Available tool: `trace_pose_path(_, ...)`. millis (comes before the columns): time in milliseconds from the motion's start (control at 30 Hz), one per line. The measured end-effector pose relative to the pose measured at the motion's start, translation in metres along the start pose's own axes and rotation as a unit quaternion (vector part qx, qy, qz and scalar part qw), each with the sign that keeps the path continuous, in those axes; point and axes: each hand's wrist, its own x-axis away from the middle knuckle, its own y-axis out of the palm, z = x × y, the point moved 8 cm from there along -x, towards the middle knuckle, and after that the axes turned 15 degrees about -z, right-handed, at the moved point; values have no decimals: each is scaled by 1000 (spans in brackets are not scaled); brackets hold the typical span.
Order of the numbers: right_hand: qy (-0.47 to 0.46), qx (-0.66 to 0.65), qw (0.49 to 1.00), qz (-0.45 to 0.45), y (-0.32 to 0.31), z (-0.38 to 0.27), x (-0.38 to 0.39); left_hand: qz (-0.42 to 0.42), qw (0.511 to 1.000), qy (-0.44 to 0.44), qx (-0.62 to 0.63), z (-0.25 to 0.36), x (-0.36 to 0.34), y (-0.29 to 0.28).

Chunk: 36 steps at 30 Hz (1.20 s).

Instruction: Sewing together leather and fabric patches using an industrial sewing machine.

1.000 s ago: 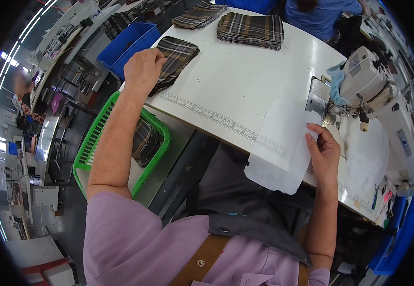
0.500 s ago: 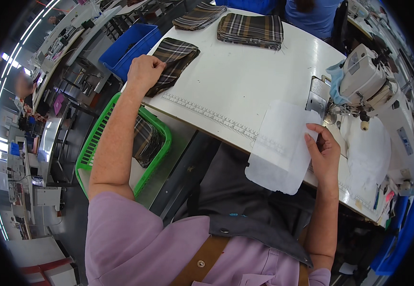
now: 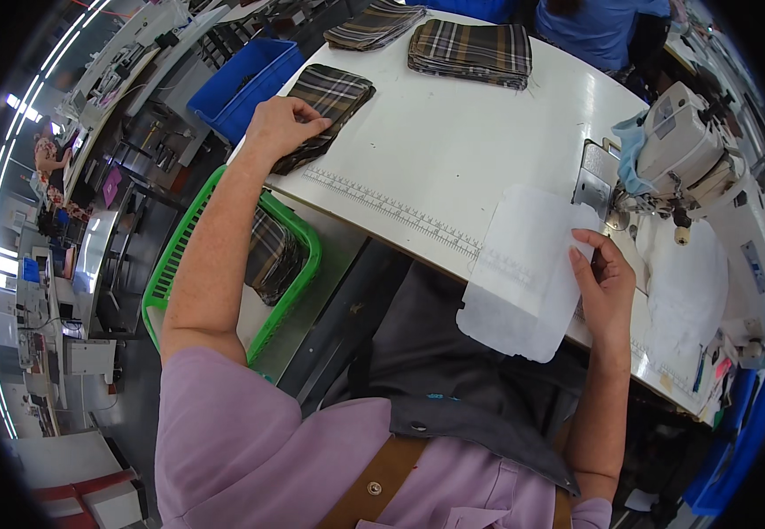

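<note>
My left hand [image 3: 284,130] is on a stack of dark plaid fabric pieces [image 3: 337,91] at the table's left edge. Its fingers are bent and drawn together, pinching at the top piece, though the fingertips are partly hidden. In my right hand [image 3: 605,282] a thin white sheet [image 3: 523,273] is held by its right edge, between thumb and fingers. This sheet is slightly see-through and hangs over the table's front edge above my lap. Just beyond it stands the sewing machine [image 3: 678,141], with its metal plate [image 3: 592,189] set in the tabletop.
Two more plaid stacks [image 3: 471,53] [image 3: 372,25] lie at the table's far side. A green basket [image 3: 290,313] holding plaid pieces stands below left, and a blue bin [image 3: 246,88] behind it. More white material [image 3: 687,282] lies right of my hand. A person in blue [image 3: 598,35] sits beyond the table.
My left hand has shifted right, farther over the plaid stack, and the top piece that was raised at its edge now lies flatter. My right hand still holds the white sheet in much the same place.
</note>
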Motion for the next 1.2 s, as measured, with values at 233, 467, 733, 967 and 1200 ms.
trace_pose_path(233,0,3,1000,-1,0,-2,0,-48,998,-45,-21,-2,-10,3)
trace_pose_path(467,2,3,1000,-3,2,-3,-1,-58,998,4,13,-17,-15,5)
trace_pose_path(733,-14,47,999,-1,-1,-3,0,237,934,166,-210,104,51,-30)
trace_pose_path(967,18,-18,1000,4,-1,-10,0,-12,867,470,-166,278,164,48)
trace_pose_path(1200,25,3,1000,16,-7,-4,0,-157,841,517,29,326,171,128)
